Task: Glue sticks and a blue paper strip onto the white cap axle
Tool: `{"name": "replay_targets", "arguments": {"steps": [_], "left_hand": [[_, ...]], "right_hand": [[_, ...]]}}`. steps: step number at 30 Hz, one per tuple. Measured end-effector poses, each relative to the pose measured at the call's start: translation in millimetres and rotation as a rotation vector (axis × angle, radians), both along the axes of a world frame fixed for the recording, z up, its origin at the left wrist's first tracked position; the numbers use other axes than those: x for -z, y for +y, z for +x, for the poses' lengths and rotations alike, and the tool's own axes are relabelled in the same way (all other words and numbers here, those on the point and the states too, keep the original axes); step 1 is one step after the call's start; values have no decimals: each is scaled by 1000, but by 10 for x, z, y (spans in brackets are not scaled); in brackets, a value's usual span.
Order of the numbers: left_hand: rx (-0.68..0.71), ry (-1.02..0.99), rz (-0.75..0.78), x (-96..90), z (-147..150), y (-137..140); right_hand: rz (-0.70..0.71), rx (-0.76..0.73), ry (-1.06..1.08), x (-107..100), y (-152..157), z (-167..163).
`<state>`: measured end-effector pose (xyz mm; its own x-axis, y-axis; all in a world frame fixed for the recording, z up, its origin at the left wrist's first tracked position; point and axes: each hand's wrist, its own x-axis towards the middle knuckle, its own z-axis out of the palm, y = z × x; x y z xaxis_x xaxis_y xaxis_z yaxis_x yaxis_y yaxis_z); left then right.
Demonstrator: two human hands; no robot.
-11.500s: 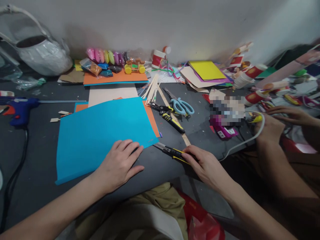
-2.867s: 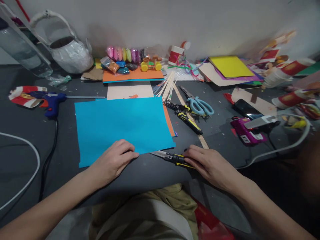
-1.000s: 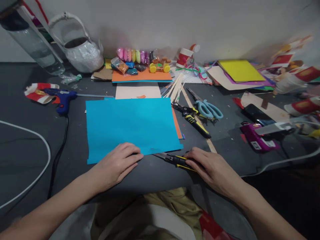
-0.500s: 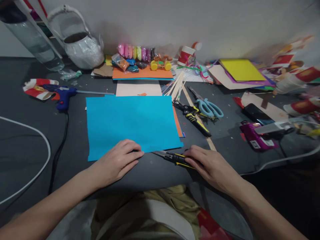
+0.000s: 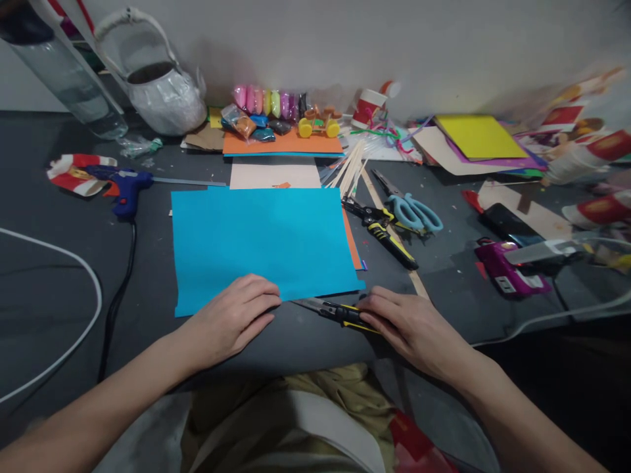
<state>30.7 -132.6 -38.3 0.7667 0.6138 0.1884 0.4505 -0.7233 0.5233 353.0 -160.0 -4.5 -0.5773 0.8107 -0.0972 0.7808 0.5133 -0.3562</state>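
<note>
Grips the black-and-yellow cutting tool (image 5: 338, 313) in the right hand (image 5: 399, 322), with the metal tip (image 5: 309, 304) right by the near edge of the blue sheet (image 5: 261, 236). Rests the left hand (image 5: 241, 312) on that edge beside the tip; cannot tell whether pinching or only pressing. Has dark tabletop (image 5: 300, 341) along the near side, pliers (image 5: 387, 243) and scissors (image 5: 412, 205) to the sheet's right.

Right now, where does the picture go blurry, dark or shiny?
Head view, centre: cutter and blue sheet fairly clear; head view, far right: paper cups smeared, stretched; head view, lower right: deep darkness; head view, upper centre: glints on wrapped packets.
</note>
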Motion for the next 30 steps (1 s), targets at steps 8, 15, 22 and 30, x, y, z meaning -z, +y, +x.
{"name": "replay_targets", "arguments": {"steps": [8, 15, 22, 30], "left_hand": [[-58, 22, 208, -40, -118, -55], [-65, 69, 249, 21, -305, -146], [-83, 45, 231, 54, -295, -131], [-74, 92, 256, 50, -273, -115]], "right_hand": [[24, 21, 45, 7, 4, -9], [12, 21, 39, 23, 14, -13], [51, 3, 32, 23, 22, -76], [34, -25, -10, 7, 26, -53]]}}
